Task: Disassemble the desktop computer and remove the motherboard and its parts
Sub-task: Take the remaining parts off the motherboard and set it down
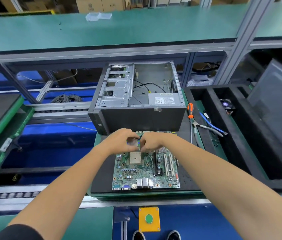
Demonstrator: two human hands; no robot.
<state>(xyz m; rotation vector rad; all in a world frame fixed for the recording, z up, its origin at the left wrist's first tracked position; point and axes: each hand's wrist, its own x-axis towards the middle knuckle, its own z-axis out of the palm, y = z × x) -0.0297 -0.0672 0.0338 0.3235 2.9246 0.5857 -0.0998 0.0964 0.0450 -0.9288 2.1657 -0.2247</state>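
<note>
Black matting on the table [102, 174] carries the motherboard [145, 172], its empty computer case [138, 97] behind; left hand [119, 141] pinches a square CPU chip [133, 142], right hand [151, 142] pinching alongside it.

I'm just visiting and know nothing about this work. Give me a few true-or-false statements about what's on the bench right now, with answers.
1. The motherboard is still mounted inside the computer case. False: it lies flat on the black mat in front of the case.
2. Both hands, left hand and right hand, are over the board's far end. True.
3. The orange-handled screwdriver is in the right hand. False: it lies to the right of the case.
4. A green button sits near the person's shoes. True.
</note>
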